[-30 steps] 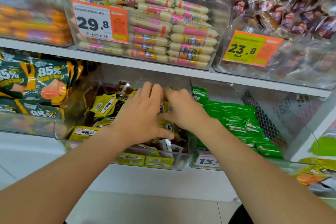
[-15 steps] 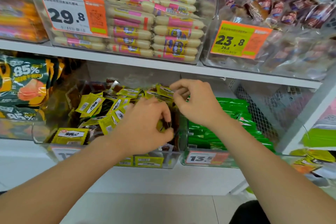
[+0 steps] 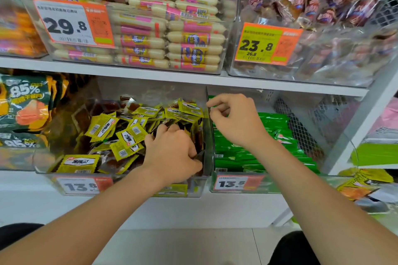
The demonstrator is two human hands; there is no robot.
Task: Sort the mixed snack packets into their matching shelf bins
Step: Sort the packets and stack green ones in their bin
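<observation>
Broadly, a white shelf (image 3: pixel 150 75) is seen across the view. Beneath it two clear bins are set side by side: the yellow-packet bin (image 3: pixel 137 185) at eight o'clock of the picture's middle and the green-packet bin (image 3: pixel 280 185) at four o'clock. The first is heaped loosely with yellow packets (image 3: pixel 129 135), tilted every way. The second is filled with green packets (image 3: pixel 273 122) laid in flatter rows. The left hand (image 3: pixel 172 155) is sunk into the heap at the bin's three o'clock end, its fingers curled down and closed on a few yellow packets, with a dark, clear-windowed one pressed against the thumb. The right hand (image 3: pixel 237 120) is held above the wall between the bins, at one o'clock of the left hand, with its fingers curled narrow and the forefinger bent toward the thumb. Whether anything is pinched there cannot be told. The packets are judged to be light, thin and soft-bodied, with glossy film likely to slide, and the heap is expected to shift when one is drawn out. A stray is best taken singly by a crimped end seal, pinched between thumb and forefinger, rather than squeezed across its filled middle.
</observation>
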